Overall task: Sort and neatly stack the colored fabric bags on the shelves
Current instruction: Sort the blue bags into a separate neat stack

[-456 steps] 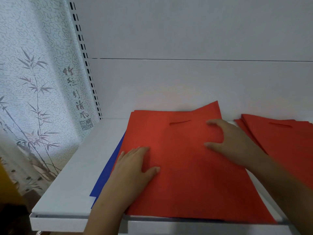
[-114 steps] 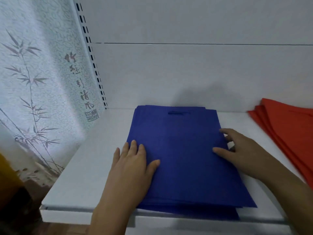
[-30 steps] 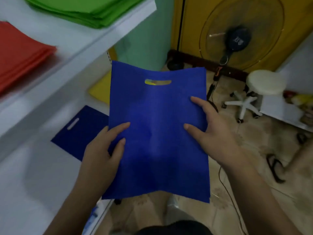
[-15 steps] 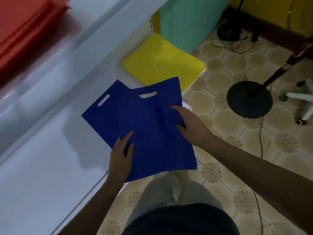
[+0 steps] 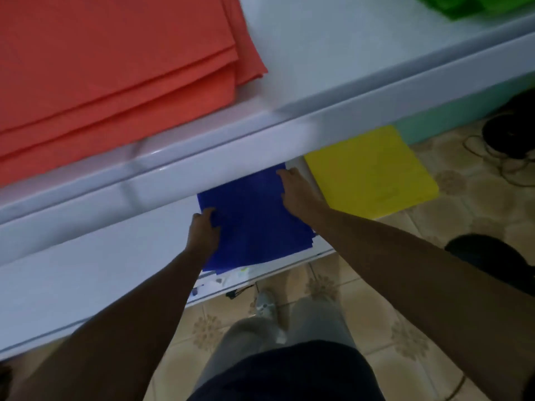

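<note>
1. The left hand [image 5: 202, 230] sits at the left edge of the blue bags [image 5: 254, 221]; its fingers are curled over that edge, gripping it.
2. The right hand [image 5: 295, 192] lies at the bags' right side near the far corner, fingers stretched out fairly straight and pressing on the fabric rather than wrapped round it.
3. The blue bags lie flat on the lower shelf [image 5: 86, 279], between the two hands. Their long axis runs from the shelf's front lip back under the shelf above, tilted a little to the right as it goes away from the person. The far end is hidden beneath the upper shelf [image 5: 318, 68], so the handle cutout cannot be seen. The near end slightly overhangs the front lip, and several layered edges show at the near right corner.
4. Just to the right, on the same lower shelf, lies a stack of yellow bags [image 5: 373, 172], apart from the blue ones.
5. On the upper shelf a pile of red bags [image 5: 115, 68] fans out at the left, and a corner of green bags [image 5: 469, 4] shows at the far right.
6. Below are a tiled floor [image 5: 376, 299] and the person's legs.
</note>
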